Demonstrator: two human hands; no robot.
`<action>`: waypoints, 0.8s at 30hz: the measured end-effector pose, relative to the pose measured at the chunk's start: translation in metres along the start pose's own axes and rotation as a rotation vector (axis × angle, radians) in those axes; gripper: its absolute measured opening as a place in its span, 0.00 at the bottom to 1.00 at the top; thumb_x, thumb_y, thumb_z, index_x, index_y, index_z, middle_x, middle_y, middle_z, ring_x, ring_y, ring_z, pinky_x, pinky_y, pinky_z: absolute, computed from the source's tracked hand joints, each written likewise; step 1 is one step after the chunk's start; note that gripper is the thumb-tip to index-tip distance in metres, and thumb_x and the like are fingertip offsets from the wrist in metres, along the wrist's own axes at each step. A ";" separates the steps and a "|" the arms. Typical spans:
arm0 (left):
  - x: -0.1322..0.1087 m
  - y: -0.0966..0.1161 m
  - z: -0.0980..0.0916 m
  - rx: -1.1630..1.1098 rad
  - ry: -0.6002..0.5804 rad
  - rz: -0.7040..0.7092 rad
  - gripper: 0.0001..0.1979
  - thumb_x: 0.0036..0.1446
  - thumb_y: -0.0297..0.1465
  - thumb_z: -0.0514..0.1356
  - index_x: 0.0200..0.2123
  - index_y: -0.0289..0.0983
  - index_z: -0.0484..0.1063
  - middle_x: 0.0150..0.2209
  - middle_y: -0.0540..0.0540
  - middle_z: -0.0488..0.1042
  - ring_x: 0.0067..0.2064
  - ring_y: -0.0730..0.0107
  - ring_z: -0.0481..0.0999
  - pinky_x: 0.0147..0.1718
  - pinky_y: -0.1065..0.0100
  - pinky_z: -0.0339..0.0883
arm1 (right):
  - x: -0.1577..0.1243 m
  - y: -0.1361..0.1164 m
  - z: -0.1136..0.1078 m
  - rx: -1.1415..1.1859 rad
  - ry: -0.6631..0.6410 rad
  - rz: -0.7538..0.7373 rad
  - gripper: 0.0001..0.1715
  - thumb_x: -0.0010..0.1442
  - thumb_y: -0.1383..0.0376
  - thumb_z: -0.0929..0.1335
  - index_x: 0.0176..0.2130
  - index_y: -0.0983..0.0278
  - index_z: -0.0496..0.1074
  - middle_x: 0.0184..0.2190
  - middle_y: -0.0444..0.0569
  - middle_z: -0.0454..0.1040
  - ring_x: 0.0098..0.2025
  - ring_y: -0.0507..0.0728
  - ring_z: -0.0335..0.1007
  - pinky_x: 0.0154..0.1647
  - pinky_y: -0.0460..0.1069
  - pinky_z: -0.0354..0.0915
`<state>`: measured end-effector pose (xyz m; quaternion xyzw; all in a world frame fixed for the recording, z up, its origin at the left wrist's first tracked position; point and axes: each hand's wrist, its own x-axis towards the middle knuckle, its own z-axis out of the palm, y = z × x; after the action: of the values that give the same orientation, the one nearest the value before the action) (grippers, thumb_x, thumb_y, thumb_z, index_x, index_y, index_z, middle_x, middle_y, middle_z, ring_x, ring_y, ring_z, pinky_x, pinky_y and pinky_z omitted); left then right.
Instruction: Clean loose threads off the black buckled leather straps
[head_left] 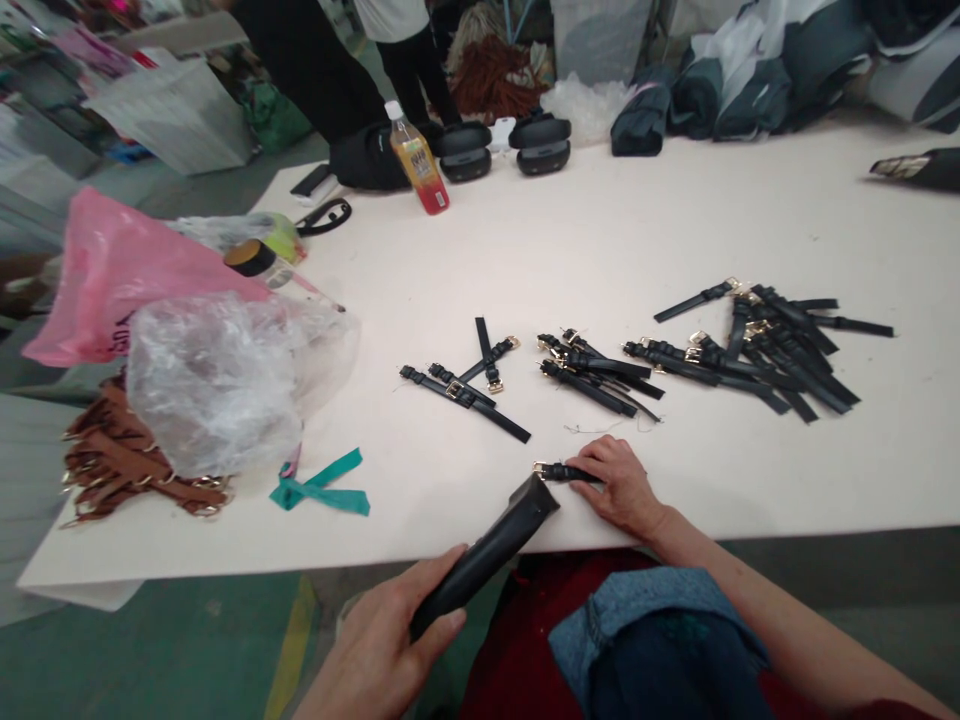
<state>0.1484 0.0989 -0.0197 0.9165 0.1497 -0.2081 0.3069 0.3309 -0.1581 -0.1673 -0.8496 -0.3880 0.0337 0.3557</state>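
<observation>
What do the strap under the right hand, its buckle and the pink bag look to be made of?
Strap: probably leather or imitation; smooth black with a soft sheen. Buckle: likely metal; gold-toned and shiny. Pink bag: apparently thin plastic film; slightly glossy, creased.

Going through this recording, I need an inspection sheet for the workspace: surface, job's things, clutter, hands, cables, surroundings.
Surface: pale table, loose threads near the middle straps.
Job's things: black buckled straps in three loose groups; one separate held strap near the front edge.
Clutter: pink bag, clear plastic bag, brown straps, teal ribbon, drink bottle.
Hands: left hand grips a black tube-shaped piece; right hand holds the separate strap. Whether piece and strap touch is unclear.
Cables: nothing seen.
Surroundings: people standing beyond the table, dark trousers visible; green floor.
</observation>
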 end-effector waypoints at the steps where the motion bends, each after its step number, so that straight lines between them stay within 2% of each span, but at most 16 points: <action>1: 0.002 0.003 -0.002 0.034 -0.023 0.005 0.24 0.56 0.38 0.58 0.56 0.48 0.67 0.54 0.50 0.72 0.55 0.58 0.71 0.56 0.60 0.63 | 0.000 0.001 0.000 0.001 -0.002 -0.002 0.11 0.58 0.62 0.70 0.43 0.60 0.74 0.37 0.49 0.72 0.41 0.60 0.62 0.41 0.55 0.55; 3: 0.007 0.008 -0.007 0.084 -0.077 0.010 0.24 0.57 0.37 0.57 0.58 0.48 0.66 0.55 0.49 0.71 0.56 0.58 0.70 0.57 0.59 0.61 | 0.000 0.002 0.000 0.002 -0.002 -0.005 0.11 0.58 0.62 0.70 0.43 0.60 0.74 0.37 0.49 0.72 0.41 0.60 0.62 0.41 0.55 0.55; 8: 0.021 0.018 -0.018 0.088 -0.077 0.025 0.24 0.55 0.37 0.58 0.57 0.48 0.67 0.55 0.49 0.71 0.56 0.57 0.70 0.56 0.59 0.62 | 0.000 0.001 0.000 0.014 0.003 -0.014 0.11 0.58 0.62 0.70 0.43 0.60 0.74 0.37 0.49 0.73 0.41 0.60 0.63 0.41 0.55 0.55; 12: 0.025 0.016 -0.024 0.088 -0.063 0.003 0.24 0.55 0.37 0.57 0.57 0.47 0.67 0.55 0.49 0.71 0.56 0.56 0.70 0.56 0.58 0.61 | 0.000 0.001 0.000 0.014 0.001 -0.005 0.12 0.57 0.63 0.70 0.43 0.60 0.74 0.37 0.49 0.73 0.42 0.60 0.63 0.42 0.56 0.55; 18: 0.025 0.014 -0.023 0.048 -0.068 -0.003 0.24 0.54 0.37 0.58 0.56 0.46 0.68 0.55 0.49 0.71 0.56 0.56 0.69 0.57 0.57 0.61 | 0.001 0.000 0.000 0.012 -0.006 0.007 0.12 0.56 0.63 0.70 0.43 0.60 0.74 0.37 0.49 0.73 0.42 0.60 0.62 0.42 0.56 0.55; 24: 0.029 0.025 -0.023 0.060 -0.050 -0.018 0.24 0.54 0.36 0.58 0.56 0.47 0.68 0.54 0.48 0.72 0.56 0.56 0.70 0.55 0.59 0.63 | 0.002 0.000 0.000 0.014 0.002 0.008 0.12 0.56 0.63 0.70 0.42 0.60 0.74 0.37 0.49 0.73 0.42 0.60 0.63 0.42 0.55 0.55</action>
<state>0.1899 0.0979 -0.0041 0.9185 0.1439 -0.2380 0.2809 0.3318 -0.1568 -0.1673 -0.8488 -0.3838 0.0368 0.3618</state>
